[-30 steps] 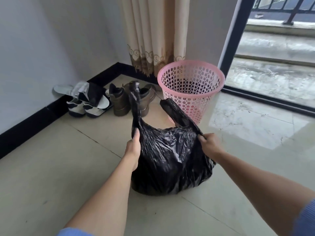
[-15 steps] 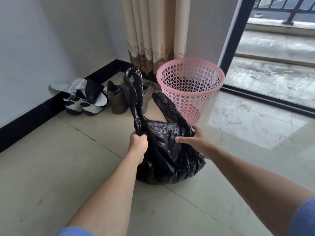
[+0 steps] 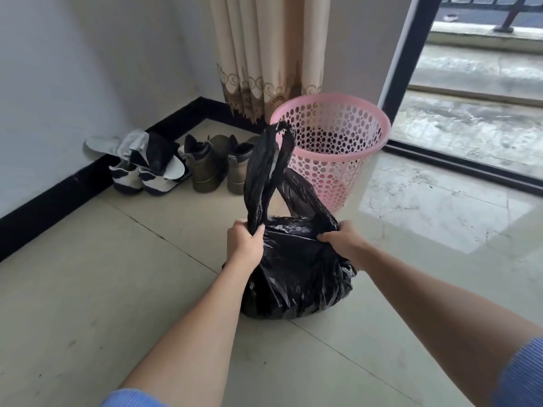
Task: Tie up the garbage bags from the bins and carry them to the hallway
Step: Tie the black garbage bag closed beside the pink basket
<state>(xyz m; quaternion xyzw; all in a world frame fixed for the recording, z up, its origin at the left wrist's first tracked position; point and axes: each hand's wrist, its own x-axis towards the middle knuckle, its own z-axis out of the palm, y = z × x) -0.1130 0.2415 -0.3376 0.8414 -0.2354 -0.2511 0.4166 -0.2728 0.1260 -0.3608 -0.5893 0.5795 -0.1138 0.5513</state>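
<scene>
Black garbage bag rests on floor for support; left hand fingers curl round one handle loop, right hand fingers pinch other, ready for knotting.

A beige curtain hangs at the far corner. Below it, two olive boots stand beside white-and-dark sneakers and a pale slipper along the black skirting.

Bright daylight enters from the glass door at right, glaring off the floor tiles; edges bow.
</scene>
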